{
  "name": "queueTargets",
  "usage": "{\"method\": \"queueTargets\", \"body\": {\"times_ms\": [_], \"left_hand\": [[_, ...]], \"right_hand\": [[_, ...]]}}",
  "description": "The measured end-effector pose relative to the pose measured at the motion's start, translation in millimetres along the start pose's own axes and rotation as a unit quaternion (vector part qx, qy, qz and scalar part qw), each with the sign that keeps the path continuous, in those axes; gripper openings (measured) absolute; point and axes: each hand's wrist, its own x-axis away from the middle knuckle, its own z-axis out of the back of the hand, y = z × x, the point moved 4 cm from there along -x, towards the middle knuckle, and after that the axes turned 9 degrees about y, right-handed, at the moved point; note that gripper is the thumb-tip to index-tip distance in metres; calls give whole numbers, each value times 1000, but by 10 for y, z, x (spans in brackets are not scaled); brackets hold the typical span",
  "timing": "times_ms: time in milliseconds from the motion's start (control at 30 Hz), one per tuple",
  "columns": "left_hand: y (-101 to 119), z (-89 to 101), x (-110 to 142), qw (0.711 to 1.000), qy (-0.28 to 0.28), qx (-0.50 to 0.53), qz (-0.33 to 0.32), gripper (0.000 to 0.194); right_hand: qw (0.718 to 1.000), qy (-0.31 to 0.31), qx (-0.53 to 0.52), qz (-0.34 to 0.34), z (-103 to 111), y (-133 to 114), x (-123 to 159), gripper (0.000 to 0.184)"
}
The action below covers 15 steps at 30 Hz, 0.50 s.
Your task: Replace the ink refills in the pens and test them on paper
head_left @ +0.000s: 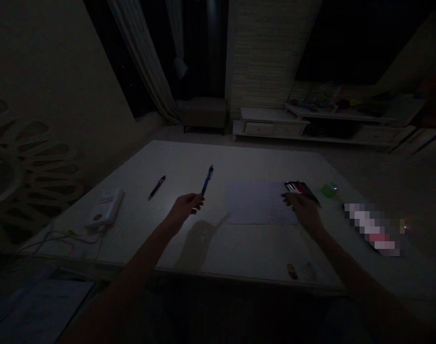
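Note:
My left hand point(189, 205) is closed around the lower end of a blue pen point(207, 180), whose dark top points up and away from me. Left of it on the white table lies a dark pen with a purplish barrel point(157, 187). My right hand point(303, 210) hovers over or rests on the right side of a pale sheet point(255, 203); the dim light hides which. Its fingers look loosely bent and apart, with nothing visible in them. Just beyond these fingers lies a group of several pens point(303, 189), partly covered by the hand.
A small green item point(328, 189) and a dark-edged, blurred-out object point(371, 229) lie at the right. A white box point(105, 208) with cables point(65, 237) sits at the left. Near the front edge of the table point(239, 260) is a small yellow-and-dark item point(292, 271).

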Motion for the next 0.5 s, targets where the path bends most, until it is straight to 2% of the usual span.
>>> {"method": "queueTargets", "body": {"times_ms": [67,133,167,200,233,267,300,333,367,400,433,500], "left_hand": [[150,-313,73,985,-96,133,47,37],[313,-624,230,935,-191,277,111,42],[385,-746,314,910,-221,323,135,42],[444,-840,390,898,-244,338,144,42],[485,-906,451,895,-262,329,146,42],[509,-934,484,906,-263,301,137,41],[518,-919,485,929,-238,257,116,39],[524,-864,458,958,-189,201,79,35],[541,-781,418,982,-126,137,22,33],[574,-688,380,995,-58,71,-49,32],[619,-612,357,992,-8,8,-128,36],[692,-561,358,959,18,-89,-267,39]], "right_hand": [[986,-129,-105,9,-387,-326,396,47],[965,-201,-171,11,-637,-545,727,43],[959,-219,-178,13,-702,-603,842,39],[956,-233,-179,14,-731,-632,922,35],[955,-236,-179,10,-725,-633,963,32],[957,-231,-175,5,-692,-615,971,30],[961,-219,-170,-3,-639,-583,953,29],[965,-205,-164,-11,-578,-547,921,28],[969,-193,-152,-15,-518,-513,883,28],[973,-185,-134,-15,-466,-488,848,27],[976,-182,-116,-9,-425,-474,821,26],[976,-198,-89,15,-394,-479,806,24]]}}
